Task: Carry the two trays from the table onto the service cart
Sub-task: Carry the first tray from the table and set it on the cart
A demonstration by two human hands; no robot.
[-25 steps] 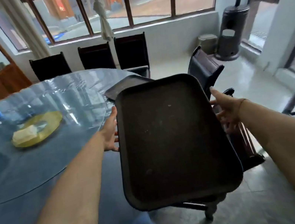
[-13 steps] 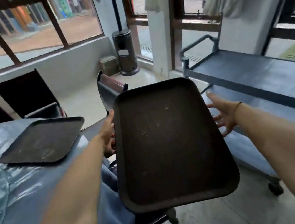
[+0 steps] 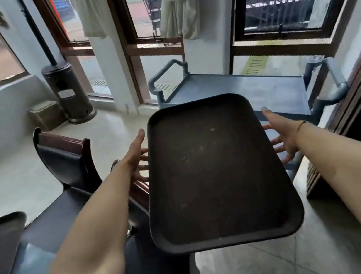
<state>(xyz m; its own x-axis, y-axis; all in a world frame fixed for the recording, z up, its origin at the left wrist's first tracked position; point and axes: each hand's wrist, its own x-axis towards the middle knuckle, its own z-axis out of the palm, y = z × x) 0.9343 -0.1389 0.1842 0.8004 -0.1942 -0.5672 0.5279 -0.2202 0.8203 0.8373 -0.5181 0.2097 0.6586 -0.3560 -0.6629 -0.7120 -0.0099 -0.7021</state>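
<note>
A dark brown rectangular tray (image 3: 214,174) is held level in the air in front of me. My left hand (image 3: 136,158) supports its left long edge, fingers underneath. My right hand (image 3: 281,138) holds its right long edge the same way. The grey service cart (image 3: 269,90) stands straight ahead beyond the tray's far end, with a flat top and tubular handles at both ends. The second tray (image 3: 0,248) lies on the table (image 3: 40,263) at the lower left, partly cut off by the frame edge.
A dark wooden chair (image 3: 66,160) stands to the left between table and cart. A cylindrical patio heater (image 3: 67,93) and a small box are by the windows. A dark wooden door frame (image 3: 358,95) borders the cart's right side. Tiled floor below.
I have turned right from the table toward the cart, carrying the tray in both hands. The cart is now straight ahead and closer; the second tray has slid to the far left.
</note>
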